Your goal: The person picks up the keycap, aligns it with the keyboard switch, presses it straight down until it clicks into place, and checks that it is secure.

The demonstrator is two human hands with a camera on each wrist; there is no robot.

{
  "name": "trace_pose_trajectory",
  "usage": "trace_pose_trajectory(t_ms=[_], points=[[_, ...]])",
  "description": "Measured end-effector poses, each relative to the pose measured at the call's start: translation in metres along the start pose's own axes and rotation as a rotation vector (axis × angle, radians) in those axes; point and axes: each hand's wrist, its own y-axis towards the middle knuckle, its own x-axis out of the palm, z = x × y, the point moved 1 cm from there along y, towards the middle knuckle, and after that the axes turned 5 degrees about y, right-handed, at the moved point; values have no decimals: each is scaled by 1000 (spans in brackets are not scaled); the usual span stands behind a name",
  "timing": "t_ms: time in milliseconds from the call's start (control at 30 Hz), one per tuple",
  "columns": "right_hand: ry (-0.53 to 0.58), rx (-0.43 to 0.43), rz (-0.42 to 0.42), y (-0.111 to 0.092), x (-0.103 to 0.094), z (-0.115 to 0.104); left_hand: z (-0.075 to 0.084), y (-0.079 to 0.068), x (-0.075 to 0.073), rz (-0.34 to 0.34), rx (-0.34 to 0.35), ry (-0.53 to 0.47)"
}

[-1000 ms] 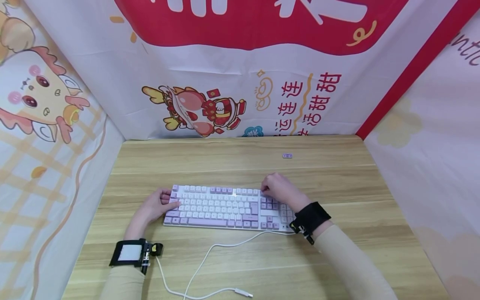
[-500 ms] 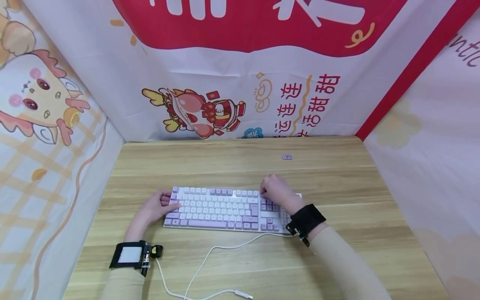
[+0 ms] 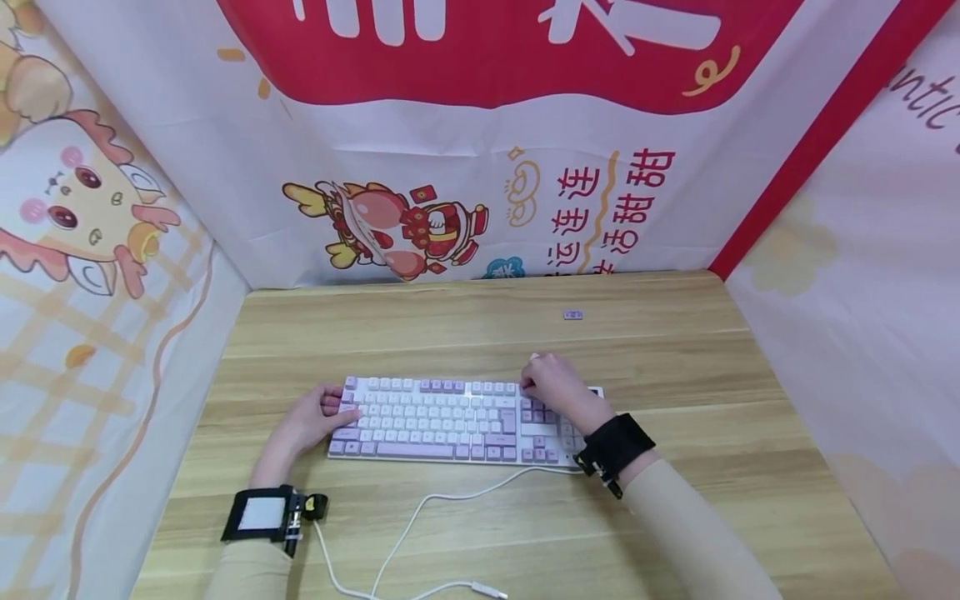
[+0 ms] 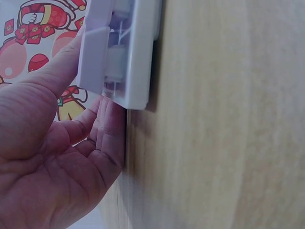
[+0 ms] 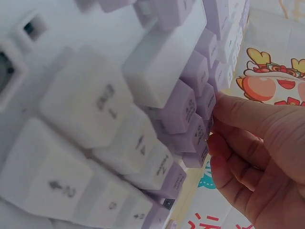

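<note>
A white and lilac keyboard [image 3: 420, 450] lies flat on the wooden table, seen from its left end in the left wrist view. My left hand [image 3: 311, 419] grips that end, thumb on the outer keys and fingers curled against the side. At the upper right section of keys, my right hand [image 3: 558, 387] bends its fingers over the back row. The right wrist view shows its thumb and fingertips pinching at a lilac keycap [image 5: 208, 125] by the back edge, mostly hidden by the fingers. Closer to that camera, a bare switch socket [image 5: 33, 26] shows among the number keys.
A small lilac piece [image 3: 573, 315], like keycaps in a row, lies at the table's back. In front of the keyboard, a white cable [image 3: 450, 497] loops over the table [image 3: 660, 533] to a plug [image 3: 489, 590]. Printed cloth walls [image 3: 450, 133] enclose the back and sides.
My right wrist has shifted slightly left, uncovering the keyboard's far right corner, while its fingers stay at the same keys. The left hand keeps its hold. The head view has tilted a little.
</note>
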Motion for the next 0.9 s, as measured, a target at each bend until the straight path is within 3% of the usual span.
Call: trace_pose_trajectory(t_ms=[367, 900], points=[[105, 3, 41, -5, 4, 9, -1, 1, 2, 2, -7, -8], [143, -46, 55, -7, 5, 14, 3, -2, 0, 0, -11, -11]])
